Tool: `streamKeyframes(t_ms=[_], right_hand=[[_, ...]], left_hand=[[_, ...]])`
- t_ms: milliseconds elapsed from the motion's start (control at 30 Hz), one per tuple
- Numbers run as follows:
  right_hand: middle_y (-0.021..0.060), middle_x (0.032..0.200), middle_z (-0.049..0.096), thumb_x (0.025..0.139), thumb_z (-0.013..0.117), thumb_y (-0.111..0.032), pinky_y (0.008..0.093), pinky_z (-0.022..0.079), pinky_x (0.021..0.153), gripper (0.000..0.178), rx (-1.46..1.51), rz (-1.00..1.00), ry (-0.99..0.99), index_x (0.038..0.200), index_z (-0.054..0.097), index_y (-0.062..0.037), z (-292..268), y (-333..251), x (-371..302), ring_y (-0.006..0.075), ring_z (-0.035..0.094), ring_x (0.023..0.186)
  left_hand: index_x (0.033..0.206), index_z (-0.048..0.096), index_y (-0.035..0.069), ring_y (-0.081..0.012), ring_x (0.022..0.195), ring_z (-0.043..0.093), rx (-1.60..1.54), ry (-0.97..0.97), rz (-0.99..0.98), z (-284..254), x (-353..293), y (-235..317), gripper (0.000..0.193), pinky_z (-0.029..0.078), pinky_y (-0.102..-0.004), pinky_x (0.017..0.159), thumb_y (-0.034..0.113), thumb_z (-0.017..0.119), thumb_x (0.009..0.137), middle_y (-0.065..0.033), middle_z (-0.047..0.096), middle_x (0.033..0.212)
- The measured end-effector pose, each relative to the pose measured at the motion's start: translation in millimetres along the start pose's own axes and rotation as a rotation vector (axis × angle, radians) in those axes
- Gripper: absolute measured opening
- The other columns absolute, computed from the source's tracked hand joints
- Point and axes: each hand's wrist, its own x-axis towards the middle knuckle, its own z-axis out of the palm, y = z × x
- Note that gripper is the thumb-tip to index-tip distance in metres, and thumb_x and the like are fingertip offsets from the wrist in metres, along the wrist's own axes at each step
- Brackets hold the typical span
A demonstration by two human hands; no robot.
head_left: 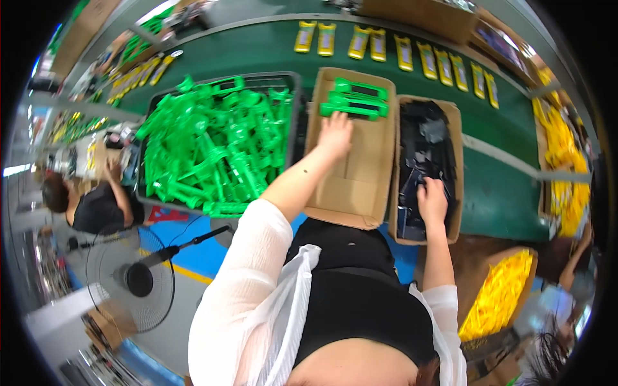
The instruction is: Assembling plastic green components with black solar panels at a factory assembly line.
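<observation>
Three green plastic frames with dark rectangular panels lie across the far end of an open cardboard box (360, 186). At the nearest green frame (353, 110), my left hand (336, 135) has its fingers stretched forward, the tips touching its left part. To the right, a narrower cardboard box (456, 148) holds a pile of glossy black flat pieces (421, 145). Inside it my right hand (432, 198) is bent with closed fingertips at the edge of a black flat piece (409, 193). The fingertips partly hide that contact.
A dark crate (297, 96) heaped with green plastic frames (219, 141) stands left. Several yellow devices (404, 53) line the green table's (257, 48) far side. Yellow parts (499, 293) fill a box at lower right. A fan (138, 278) and another person (100, 202) are left.
</observation>
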Motion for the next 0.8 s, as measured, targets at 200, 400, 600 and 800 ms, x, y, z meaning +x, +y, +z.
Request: streamKeyframes(t_ms=[200, 400, 600, 800], right_hand=[[0.0, 0.057, 0.047, 0.091, 0.052, -0.022, 0.0233, 0.034, 0.043, 0.02, 0.818, 0.315, 0.052, 0.093, 0.056, -0.0018, -8, -36, 18, 0.0061, 0.043, 0.047], [-0.0004, 0.052, 0.044, 0.09, 0.053, -0.018, 0.0228, 0.03, 0.04, 0.02, 0.698, 0.089, -0.085, 0.083, 0.053, 0.0001, 17, -43, -8, 0.0056, 0.041, 0.044], [0.0007, 0.055, 0.046, 0.086, 0.057, -0.017, 0.0243, 0.032, 0.045, 0.021, 0.598, -0.041, -0.198, 0.083, 0.054, 0.0041, 28, -54, -6, 0.0055, 0.04, 0.05], [-0.0016, 0.057, 0.048, 0.086, 0.057, -0.016, 0.0199, 0.034, 0.04, 0.015, 0.838, 0.103, -0.28, 0.086, 0.056, -0.001, 2, -91, -6, 0.0051, 0.042, 0.044]], left_hand=[[0.093, 0.057, 0.0, -0.0319, 0.085, 0.057, -0.428, 0.851, -0.233, -112, -74, -66, 0.02, 0.046, -0.0398, 0.073, 0.006, 0.058, 0.073, -0.0156, 0.059, 0.089], [0.094, 0.056, 0.004, -0.0268, 0.092, 0.054, 0.147, 0.299, -0.894, -90, -107, -166, 0.021, 0.041, -0.0388, 0.078, 0.015, 0.048, 0.079, -0.012, 0.059, 0.096], [0.092, 0.061, 0.005, -0.0269, 0.091, 0.061, -0.236, 0.179, -1.014, -96, -129, -154, 0.038, 0.044, -0.0385, 0.08, 0.039, 0.065, 0.075, -0.0131, 0.064, 0.093], [0.094, 0.05, 0.001, -0.0425, 0.083, 0.057, -0.682, 0.751, -0.865, -93, -133, -141, 0.019, 0.046, -0.0487, 0.07, 0.017, 0.052, 0.084, -0.0232, 0.06, 0.088]])
